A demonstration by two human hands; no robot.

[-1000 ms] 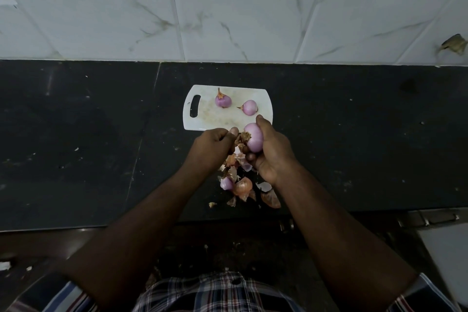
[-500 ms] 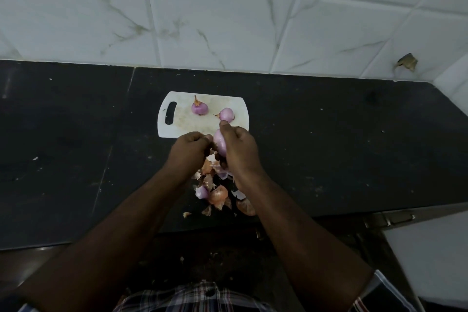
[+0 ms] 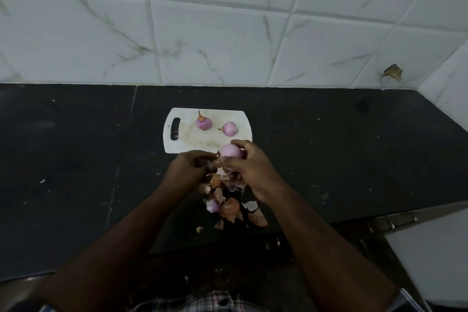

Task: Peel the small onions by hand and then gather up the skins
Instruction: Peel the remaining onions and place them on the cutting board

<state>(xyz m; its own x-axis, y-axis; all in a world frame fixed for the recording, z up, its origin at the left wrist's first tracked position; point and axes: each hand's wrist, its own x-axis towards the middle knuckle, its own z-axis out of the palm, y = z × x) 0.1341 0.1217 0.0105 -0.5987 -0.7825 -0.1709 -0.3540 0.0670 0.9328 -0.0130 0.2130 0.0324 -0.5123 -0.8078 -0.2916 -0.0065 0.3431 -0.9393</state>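
My right hand [image 3: 253,170] grips a pale pink peeled onion [image 3: 231,152] just over the near edge of the white cutting board [image 3: 187,142]. My left hand [image 3: 188,170] pinches a scrap of brown skin [image 3: 217,158] at the onion's left side. Two peeled purple onions lie on the board, one [image 3: 203,123] with a dry stem and another [image 3: 229,128] to its right. A heap of brown and purple skins [image 3: 229,206] lies on the black counter below my hands, with a small purple onion piece [image 3: 212,205] in it.
The black stone counter [image 3: 329,149] runs left to right against a white marbled tile wall [image 3: 228,33]. A brown chip [image 3: 393,72] marks the wall at the right. A white surface [image 3: 435,261] sits lower right past the counter edge. Loose skin bits [image 3: 200,229] lie near the front edge.
The onion has turned in my right hand and shows more of its peeled face. My left hand still works at the skin beside it. The camera has tilted, shifting the scene.
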